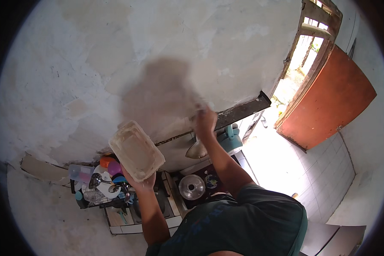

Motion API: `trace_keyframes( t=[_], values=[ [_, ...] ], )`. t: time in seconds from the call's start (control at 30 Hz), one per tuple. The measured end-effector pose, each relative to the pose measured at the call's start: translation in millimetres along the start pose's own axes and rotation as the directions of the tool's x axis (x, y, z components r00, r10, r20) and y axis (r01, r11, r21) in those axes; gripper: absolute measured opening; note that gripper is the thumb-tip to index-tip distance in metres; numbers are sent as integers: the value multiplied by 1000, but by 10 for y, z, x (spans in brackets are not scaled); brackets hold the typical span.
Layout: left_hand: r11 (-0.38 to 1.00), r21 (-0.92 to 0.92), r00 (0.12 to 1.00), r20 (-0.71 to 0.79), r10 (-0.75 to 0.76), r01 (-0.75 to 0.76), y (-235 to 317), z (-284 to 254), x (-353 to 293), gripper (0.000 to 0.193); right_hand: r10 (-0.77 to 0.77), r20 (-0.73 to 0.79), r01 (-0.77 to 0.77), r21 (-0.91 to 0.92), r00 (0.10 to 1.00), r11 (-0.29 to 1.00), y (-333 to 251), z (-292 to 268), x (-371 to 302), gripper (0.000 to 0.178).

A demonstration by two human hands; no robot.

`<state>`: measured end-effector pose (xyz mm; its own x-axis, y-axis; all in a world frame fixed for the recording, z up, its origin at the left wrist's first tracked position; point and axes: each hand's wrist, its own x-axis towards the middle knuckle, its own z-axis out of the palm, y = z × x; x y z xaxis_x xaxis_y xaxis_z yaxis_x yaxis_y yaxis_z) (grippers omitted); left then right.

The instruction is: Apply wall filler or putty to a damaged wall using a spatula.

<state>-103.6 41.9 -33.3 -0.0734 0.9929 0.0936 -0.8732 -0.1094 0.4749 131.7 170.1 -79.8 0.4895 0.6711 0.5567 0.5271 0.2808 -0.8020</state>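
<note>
My left hand (143,182) is closed on the lower end of a rectangular tub (146,141), holding it up in front of the wall. Pale, pasty residue coats the tub's inside and rim. My right hand (205,121) is raised close to the patchy white wall (226,51), its fingers curled. Something small and blurred sticks out at the fingertips, too unclear to name. A broad, darker, damp-looking patch (158,94) marks the wall up and to the left of that hand; part of it may be shadow.
Below stands a counter with a stove (209,181), a round metal lid (192,187) and a sink (160,205). A rack of dishes and utensils (104,183) crowds the left. A dark ledge (243,112) runs along the wall, with a teal kettle (231,138) beneath. An orange-brown door (328,102) is at right.
</note>
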Motion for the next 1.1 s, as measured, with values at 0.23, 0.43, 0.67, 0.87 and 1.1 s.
trace_keyframes(
  t=[0.23, 0.43, 0.67, 0.87, 1.1],
  values=[
    [997, -21, 997, 9, -75, 76, -20, 4, -19, 52, 333, -522, -264, 204, 785, 943, 280, -8, 740, 23],
    [995, -73, 998, 28, -59, 61, 84, 8, 145, 51, -172, -230, 170, -30, 958, 985, -555, 363, 547, 12],
    [999, -8, 992, 118, -51, 52, 65, 144, 286, 52, -57, -66, 51, -85, 996, 995, 11, -33, 85, 23],
    [990, -93, 987, 128, -95, 108, 30, -115, 221, 60, 267, -439, -316, -40, 858, 948, 1007, -253, 382, 27],
    [990, -94, 990, 102, -93, 102, 143, -192, 108, 54, 394, -333, -394, 69, 857, 916, 314, 114, 494, 29]
  ],
)
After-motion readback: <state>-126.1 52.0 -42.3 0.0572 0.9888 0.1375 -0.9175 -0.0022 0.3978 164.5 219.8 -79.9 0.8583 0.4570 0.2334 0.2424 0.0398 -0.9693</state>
